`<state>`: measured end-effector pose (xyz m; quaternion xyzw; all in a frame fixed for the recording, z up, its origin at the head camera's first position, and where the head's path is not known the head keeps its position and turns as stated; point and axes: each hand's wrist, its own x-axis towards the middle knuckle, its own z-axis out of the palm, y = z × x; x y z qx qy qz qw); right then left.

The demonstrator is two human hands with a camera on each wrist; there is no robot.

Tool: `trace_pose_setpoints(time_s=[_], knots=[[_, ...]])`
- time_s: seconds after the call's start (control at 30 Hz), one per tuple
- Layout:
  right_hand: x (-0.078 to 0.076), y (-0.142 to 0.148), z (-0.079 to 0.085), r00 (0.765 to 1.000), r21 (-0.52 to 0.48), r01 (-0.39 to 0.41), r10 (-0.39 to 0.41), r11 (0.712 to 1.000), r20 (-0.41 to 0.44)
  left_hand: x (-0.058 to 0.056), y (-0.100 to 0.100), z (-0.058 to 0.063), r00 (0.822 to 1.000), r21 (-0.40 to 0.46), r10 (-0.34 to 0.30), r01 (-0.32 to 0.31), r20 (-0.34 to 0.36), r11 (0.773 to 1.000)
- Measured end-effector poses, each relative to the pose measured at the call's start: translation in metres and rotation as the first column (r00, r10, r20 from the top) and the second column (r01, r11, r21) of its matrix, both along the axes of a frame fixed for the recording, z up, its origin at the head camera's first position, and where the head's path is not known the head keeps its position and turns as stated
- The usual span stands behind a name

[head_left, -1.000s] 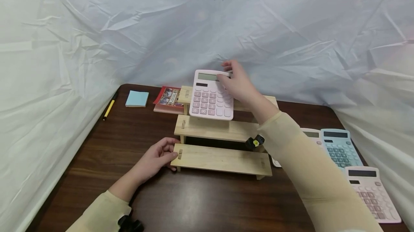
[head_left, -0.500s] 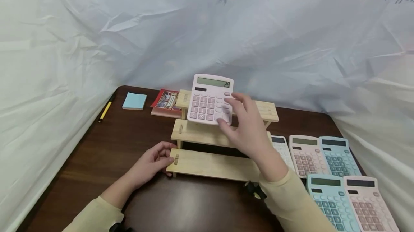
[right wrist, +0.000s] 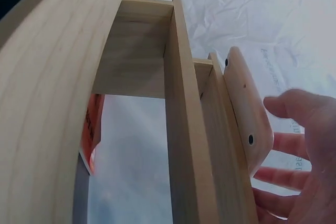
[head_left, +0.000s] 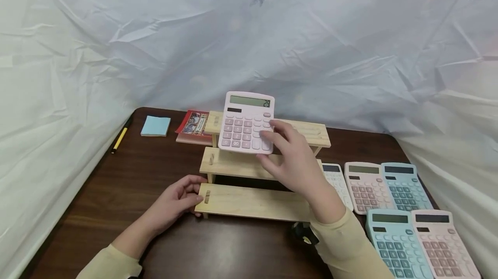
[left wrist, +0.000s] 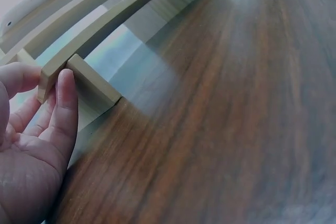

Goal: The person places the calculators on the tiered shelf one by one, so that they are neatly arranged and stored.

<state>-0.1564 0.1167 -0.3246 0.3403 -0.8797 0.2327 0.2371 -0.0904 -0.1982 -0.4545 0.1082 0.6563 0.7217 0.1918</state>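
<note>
Pale-pink plastic calculator [head_left: 246,115], mid-frame, reached over at keys [head_left: 237,135] by relaxed, ungripping right hand [head_left: 296,157]; tiered light-wood stand [head_left: 253,201] pinched by left hand [head_left: 172,203], likely for steadying.

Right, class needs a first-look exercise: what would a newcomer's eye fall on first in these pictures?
Probably the pale pink calculator, tilted up at the top of the wooden stand and showing 29, with the right hand at its right side. Next, perhaps, the five other calculators in white, pink and blue tones, clustered at the right of the dark table.
</note>
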Motion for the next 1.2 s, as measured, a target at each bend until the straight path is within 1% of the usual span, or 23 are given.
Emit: trace_pose_setpoints(time_s=[0.2,0.4,0.57,0.7,0.93,1.07,1.2], knots=[[-0.001,-0.002,-0.004,0.999,0.006,-0.026,0.026,1.0,-0.036,0.002,-0.002,0.0,1.0,0.005,-0.011,0.011,0.003,1.0],[-0.008,-0.007,-0.011,0.998,-0.063,-0.036,0.032,0.997,-0.059,0.003,-0.002,0.001,1.0,0.008,-0.006,0.006,-0.001,1.0],[-0.013,-0.009,-0.018,0.996,-0.091,-0.02,0.012,0.996,-0.083,0.002,-0.002,0.0,1.0,0.008,-0.007,0.007,0.01,1.0],[-0.013,-0.011,-0.021,0.996,-0.096,0.007,-0.015,0.995,-0.087,0.001,-0.002,0.0,1.0,0.002,-0.005,0.005,0.011,1.0],[-0.011,-0.013,-0.02,0.996,-0.065,0.067,-0.071,0.996,-0.06,-0.001,0.0,0.001,1.0,-0.011,0.0,0.0,0.011,1.0],[-0.011,-0.012,-0.021,0.995,-0.067,0.076,-0.08,0.995,-0.059,-0.001,0.001,0.0,1.0,-0.015,0.001,-0.001,0.007,1.0],[-0.012,-0.012,-0.023,0.995,-0.082,0.067,-0.073,0.994,-0.071,-0.001,0.001,0.0,1.0,-0.009,-0.005,0.005,0.012,1.0]])
